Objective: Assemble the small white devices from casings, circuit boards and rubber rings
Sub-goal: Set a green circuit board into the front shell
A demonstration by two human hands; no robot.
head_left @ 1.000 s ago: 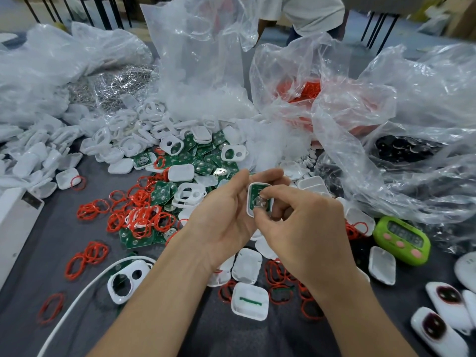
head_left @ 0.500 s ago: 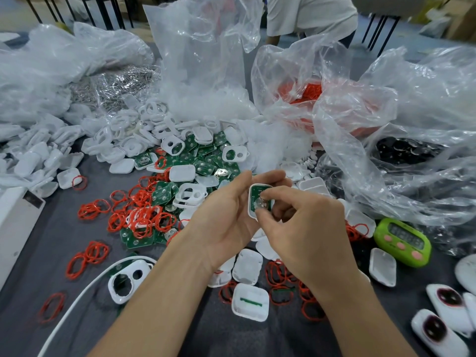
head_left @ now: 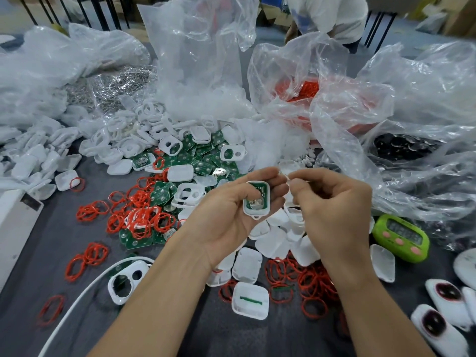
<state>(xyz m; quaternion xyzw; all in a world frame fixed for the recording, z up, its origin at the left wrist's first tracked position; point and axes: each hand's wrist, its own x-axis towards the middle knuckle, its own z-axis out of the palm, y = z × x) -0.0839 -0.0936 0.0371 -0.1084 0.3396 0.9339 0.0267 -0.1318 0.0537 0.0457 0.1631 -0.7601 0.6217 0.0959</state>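
My left hand holds a small white casing upright in its fingertips, open side toward me, with a green circuit board and a silver battery contact inside. My right hand sits just right of the casing and does not touch it. Its thumb and forefinger are pinched together, and I see nothing between them. Loose red rubber rings, green circuit boards and white casing halves lie heaped on the grey table beyond and left of my hands.
More white lids and red rings lie under my wrists. Crumpled clear bags fill the back and right. A green timer and finished devices sit at the right; a white cable runs at the lower left. Another person stands behind.
My right hand has lifted off the board in the casing and drawn away to the right. The left hand has turned the casing slightly, showing more of its inside.
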